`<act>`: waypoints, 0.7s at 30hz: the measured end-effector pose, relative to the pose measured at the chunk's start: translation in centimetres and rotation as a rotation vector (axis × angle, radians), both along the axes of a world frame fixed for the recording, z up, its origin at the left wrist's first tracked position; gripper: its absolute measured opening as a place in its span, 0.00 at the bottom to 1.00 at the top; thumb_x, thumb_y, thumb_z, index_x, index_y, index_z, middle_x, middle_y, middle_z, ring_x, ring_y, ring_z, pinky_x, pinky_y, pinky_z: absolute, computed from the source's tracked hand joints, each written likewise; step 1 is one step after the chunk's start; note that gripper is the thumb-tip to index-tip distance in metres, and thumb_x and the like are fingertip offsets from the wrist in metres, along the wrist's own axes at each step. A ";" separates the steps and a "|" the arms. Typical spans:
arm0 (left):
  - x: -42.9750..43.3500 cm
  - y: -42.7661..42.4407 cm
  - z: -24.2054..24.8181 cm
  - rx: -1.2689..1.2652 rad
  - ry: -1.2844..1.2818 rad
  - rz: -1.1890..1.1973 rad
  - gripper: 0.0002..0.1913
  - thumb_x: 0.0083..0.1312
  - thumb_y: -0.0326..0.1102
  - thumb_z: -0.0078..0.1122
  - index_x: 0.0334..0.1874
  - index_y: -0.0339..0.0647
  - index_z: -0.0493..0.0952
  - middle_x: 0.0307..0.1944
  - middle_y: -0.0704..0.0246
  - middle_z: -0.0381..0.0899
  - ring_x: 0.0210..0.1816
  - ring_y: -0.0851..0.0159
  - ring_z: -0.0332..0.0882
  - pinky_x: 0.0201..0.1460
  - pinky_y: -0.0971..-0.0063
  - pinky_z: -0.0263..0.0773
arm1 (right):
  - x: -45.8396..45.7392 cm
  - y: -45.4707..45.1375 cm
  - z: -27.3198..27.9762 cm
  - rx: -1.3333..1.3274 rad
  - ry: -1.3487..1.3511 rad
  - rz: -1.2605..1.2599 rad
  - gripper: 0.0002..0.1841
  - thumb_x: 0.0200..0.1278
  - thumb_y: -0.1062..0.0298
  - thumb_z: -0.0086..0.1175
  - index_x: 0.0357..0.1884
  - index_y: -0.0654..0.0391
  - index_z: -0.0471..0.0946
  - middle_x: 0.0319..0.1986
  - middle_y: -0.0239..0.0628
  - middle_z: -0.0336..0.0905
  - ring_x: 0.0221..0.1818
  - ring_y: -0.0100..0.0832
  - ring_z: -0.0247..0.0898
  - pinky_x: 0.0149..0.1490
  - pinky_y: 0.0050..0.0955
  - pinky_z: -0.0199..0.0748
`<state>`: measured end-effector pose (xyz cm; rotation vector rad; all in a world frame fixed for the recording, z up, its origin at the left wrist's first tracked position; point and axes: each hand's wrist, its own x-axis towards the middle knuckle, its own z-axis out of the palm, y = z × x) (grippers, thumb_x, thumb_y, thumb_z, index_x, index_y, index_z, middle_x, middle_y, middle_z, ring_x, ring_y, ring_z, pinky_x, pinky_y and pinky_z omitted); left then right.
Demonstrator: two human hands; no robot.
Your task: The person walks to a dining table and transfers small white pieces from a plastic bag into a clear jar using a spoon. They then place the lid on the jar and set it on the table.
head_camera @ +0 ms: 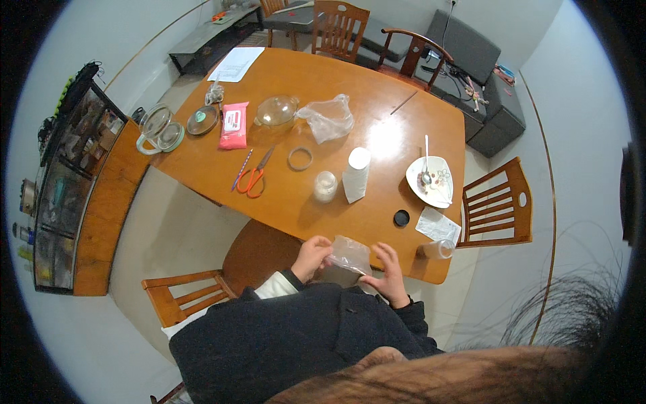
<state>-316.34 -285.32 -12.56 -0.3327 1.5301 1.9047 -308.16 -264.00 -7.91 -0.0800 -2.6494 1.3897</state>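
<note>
Between my hands, at the near edge of the wooden table, is a small clear plastic bag. My left hand pinches its left end. My right hand has its thumb at the bag's right corner, with the other fingers spread apart. Beyond the bag stand a glass jar with pale contents and a white paper roll. A black round lid lies to the right of them. Near the right corner is a clear cup, beside a printed tissue.
Orange-handled scissors, a pencil, a tape roll and a pink wipes pack lie on the table. A crumpled plastic bag is farther back. A white dish holds a spoon. Wooden chairs flank the table.
</note>
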 end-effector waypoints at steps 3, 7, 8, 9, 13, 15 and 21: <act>-0.6 0.1 0.6 0.066 -0.054 0.004 0.08 0.61 0.29 0.56 0.42 0.39 0.71 0.23 0.69 0.76 0.19 0.74 0.73 0.17 0.84 0.63 | -0.9 -0.4 0.6 0.214 0.179 0.192 0.18 0.42 0.66 0.66 0.40 0.53 0.79 0.45 0.37 0.76 0.41 0.40 0.73 0.48 0.36 0.70; -1.3 -0.5 1.8 0.000 0.042 -0.087 0.11 0.61 0.34 0.60 0.42 0.38 0.74 0.25 0.69 0.76 0.22 0.72 0.74 0.21 0.81 0.66 | -2.4 -0.9 -0.5 0.237 0.230 0.188 0.06 0.50 0.68 0.62 0.31 0.54 0.81 0.33 0.33 0.80 0.38 0.38 0.73 0.42 0.34 0.69; -1.5 -0.7 2.2 -0.090 0.101 -0.146 0.12 0.60 0.35 0.61 0.43 0.38 0.75 0.27 0.68 0.76 0.24 0.71 0.75 0.24 0.79 0.67 | -2.9 -0.9 -0.8 0.219 0.219 0.175 0.06 0.49 0.68 0.61 0.31 0.54 0.81 0.33 0.33 0.80 0.38 0.38 0.73 0.43 0.34 0.69; -1.5 -0.9 2.6 -0.188 0.430 -0.145 0.12 0.59 0.35 0.62 0.42 0.38 0.77 0.26 0.68 0.74 0.25 0.70 0.73 0.25 0.78 0.67 | -3.2 -0.8 -0.9 0.190 0.220 0.158 0.06 0.49 0.68 0.61 0.31 0.54 0.81 0.33 0.34 0.80 0.39 0.39 0.73 0.43 0.35 0.69; -2.1 -2.0 3.6 -0.426 1.089 -0.158 0.11 0.54 0.33 0.66 0.38 0.39 0.81 0.27 0.68 0.68 0.29 0.67 0.69 0.31 0.75 0.66 | -4.9 -1.0 -0.9 0.090 0.162 0.160 0.05 0.50 0.68 0.60 0.28 0.56 0.80 0.31 0.36 0.80 0.36 0.40 0.73 0.41 0.34 0.69; -2.7 -2.6 3.8 -0.403 1.103 -0.156 0.09 0.52 0.32 0.67 0.35 0.38 0.81 0.28 0.67 0.67 0.31 0.66 0.69 0.32 0.74 0.65 | -5.6 -1.4 -0.6 0.025 0.121 0.161 0.05 0.50 0.68 0.61 0.26 0.57 0.79 0.29 0.38 0.79 0.35 0.41 0.74 0.40 0.34 0.69; -4.4 -3.2 3.7 -0.385 1.176 -0.168 0.05 0.54 0.29 0.63 0.29 0.35 0.79 0.28 0.65 0.70 0.32 0.62 0.71 0.33 0.73 0.67 | -7.2 -2.4 -1.1 0.005 0.104 0.158 0.06 0.53 0.70 0.60 0.26 0.62 0.79 0.25 0.37 0.78 0.30 0.37 0.74 0.35 0.31 0.69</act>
